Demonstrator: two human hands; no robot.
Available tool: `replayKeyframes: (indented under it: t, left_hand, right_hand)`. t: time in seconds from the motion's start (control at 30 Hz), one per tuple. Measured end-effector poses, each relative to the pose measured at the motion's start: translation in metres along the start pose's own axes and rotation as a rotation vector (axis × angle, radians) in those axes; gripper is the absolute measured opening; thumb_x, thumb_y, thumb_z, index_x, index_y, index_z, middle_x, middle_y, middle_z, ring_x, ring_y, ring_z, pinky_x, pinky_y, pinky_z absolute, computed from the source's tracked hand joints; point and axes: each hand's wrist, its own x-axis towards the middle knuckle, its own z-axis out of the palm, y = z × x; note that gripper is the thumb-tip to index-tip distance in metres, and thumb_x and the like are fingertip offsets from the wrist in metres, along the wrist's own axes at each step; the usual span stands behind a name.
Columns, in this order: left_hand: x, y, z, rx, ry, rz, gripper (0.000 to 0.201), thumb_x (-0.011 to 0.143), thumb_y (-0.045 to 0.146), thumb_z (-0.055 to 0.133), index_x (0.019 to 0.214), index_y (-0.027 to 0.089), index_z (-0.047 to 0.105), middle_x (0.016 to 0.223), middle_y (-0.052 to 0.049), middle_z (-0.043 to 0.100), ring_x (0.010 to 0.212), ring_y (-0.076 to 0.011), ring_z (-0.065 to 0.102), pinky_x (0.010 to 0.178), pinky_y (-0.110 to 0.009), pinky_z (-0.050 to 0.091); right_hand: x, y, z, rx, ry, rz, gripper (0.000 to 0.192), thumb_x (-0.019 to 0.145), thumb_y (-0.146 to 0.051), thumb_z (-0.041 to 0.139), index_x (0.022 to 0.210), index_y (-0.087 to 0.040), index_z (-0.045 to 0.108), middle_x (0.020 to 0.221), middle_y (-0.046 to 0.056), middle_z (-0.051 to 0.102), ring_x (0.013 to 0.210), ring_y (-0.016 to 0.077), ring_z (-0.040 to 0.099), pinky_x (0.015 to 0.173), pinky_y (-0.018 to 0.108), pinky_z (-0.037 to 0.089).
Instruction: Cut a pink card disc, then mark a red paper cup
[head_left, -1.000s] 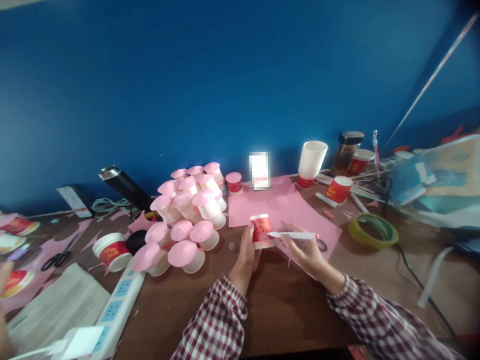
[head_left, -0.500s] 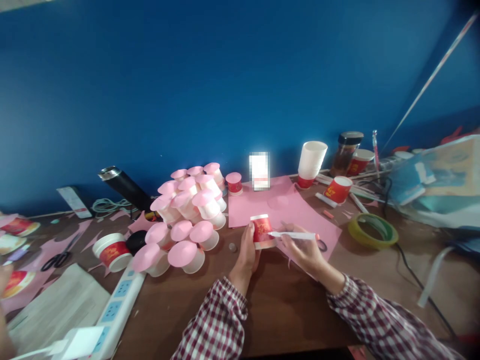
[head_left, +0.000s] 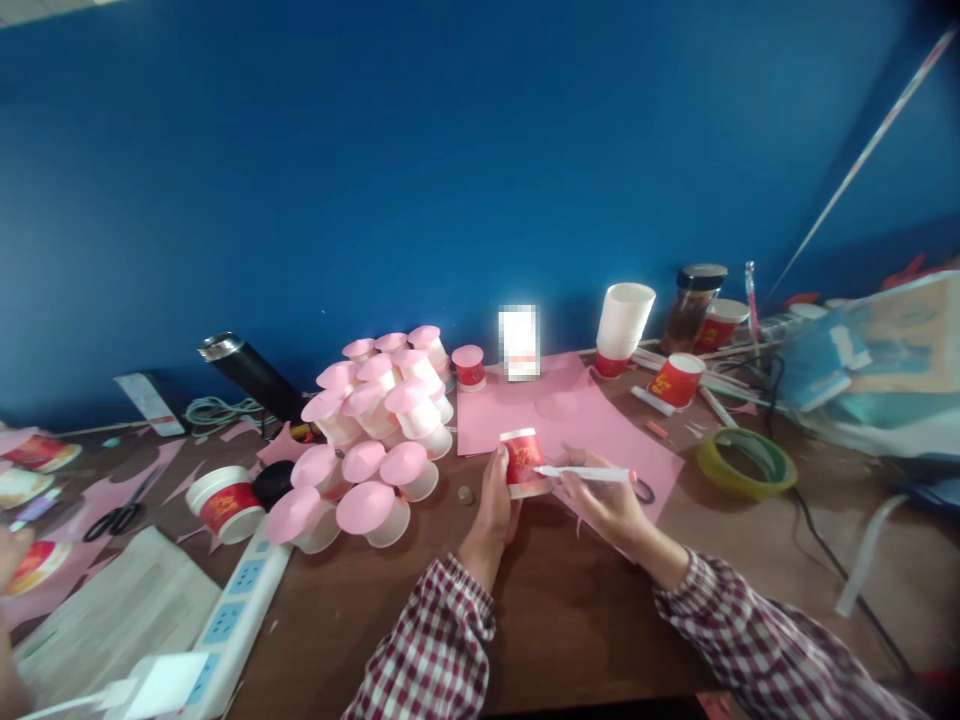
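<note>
My left hand (head_left: 495, 502) grips a small red paper cup (head_left: 523, 460), standing upside down on a pink paper sheet (head_left: 577, 425). My right hand (head_left: 607, 500) holds a white pen (head_left: 589, 472) level, its tip at the cup's lower right side. A pile of upturned cups with pink round tops (head_left: 375, 430) sits just left of my left hand. Both sleeves are red-and-white checked.
A white power strip (head_left: 225, 620) and scissors (head_left: 112, 517) lie at left, with a black flask (head_left: 247, 372) behind. A stack of white cups (head_left: 624, 322), a jar (head_left: 694, 300), red cups (head_left: 677, 378) and a green tape roll (head_left: 745, 460) stand at right. Another person's hand shows at far left.
</note>
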Motion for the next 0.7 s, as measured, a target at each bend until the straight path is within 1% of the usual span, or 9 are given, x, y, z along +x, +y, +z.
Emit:
replayKeyframes:
  t: [0.1, 0.23, 0.37, 0.53, 0.7]
  left_hand:
    - [-0.0004, 0.0008, 0.0007, 0.009, -0.009, 0.000, 0.035, 0.081, 0.048, 0.057, 0.090, 0.014, 0.062, 0.080, -0.003, 0.064, 0.074, -0.0155, 0.058, 0.078, -0.031, 0.044]
    - [-0.0007, 0.0007, 0.0016, 0.008, 0.009, 0.006, 0.036, 0.081, 0.048, 0.057, 0.092, 0.014, 0.062, 0.080, -0.003, 0.064, 0.073, -0.0155, 0.058, 0.078, -0.031, 0.044]
    - [-0.0015, 0.0011, 0.0030, 0.020, 0.003, 0.004, 0.034, 0.082, 0.046, 0.056, 0.090, 0.014, 0.062, 0.080, -0.003, 0.064, 0.074, -0.0152, 0.057, 0.079, -0.031, 0.044]
    - [-0.0030, 0.0025, 0.0059, 0.014, -0.002, 0.037, 0.031, 0.080, 0.045, 0.059, 0.086, 0.014, 0.061, 0.079, -0.003, 0.063, 0.074, -0.0150, 0.057, 0.079, -0.031, 0.044]
    - [-0.0047, 0.0043, 0.0097, 0.028, 0.026, 0.060, 0.030, 0.079, 0.044, 0.062, 0.091, 0.016, 0.062, 0.084, -0.003, 0.065, 0.078, -0.0163, 0.059, 0.077, -0.030, 0.044]
  right_hand:
    - [-0.0004, -0.0004, 0.0003, 0.003, -0.020, -0.001, 0.014, 0.088, -0.030, 0.054, 0.095, -0.020, 0.061, 0.086, 0.005, 0.065, 0.074, 0.0182, 0.061, 0.064, 0.029, 0.051]
    - [-0.0003, -0.0005, 0.0007, -0.012, 0.009, 0.007, 0.015, 0.089, -0.031, 0.053, 0.095, -0.020, 0.062, 0.086, 0.005, 0.065, 0.079, 0.0193, 0.062, 0.068, 0.030, 0.052]
    - [-0.0006, 0.0000, 0.0009, -0.021, -0.027, -0.002, 0.017, 0.089, -0.031, 0.053, 0.098, -0.019, 0.061, 0.090, 0.006, 0.066, 0.079, 0.0192, 0.063, 0.067, 0.029, 0.053]
    - [-0.0012, 0.0019, 0.0000, -0.077, -0.017, -0.063, 0.015, 0.088, -0.028, 0.053, 0.099, -0.020, 0.061, 0.091, 0.007, 0.065, 0.081, 0.0195, 0.063, 0.068, 0.030, 0.053]
    - [-0.0007, 0.0015, -0.0005, -0.140, -0.020, -0.113, 0.014, 0.088, -0.026, 0.052, 0.099, -0.022, 0.060, 0.089, 0.007, 0.065, 0.078, 0.0200, 0.063, 0.069, 0.033, 0.053]
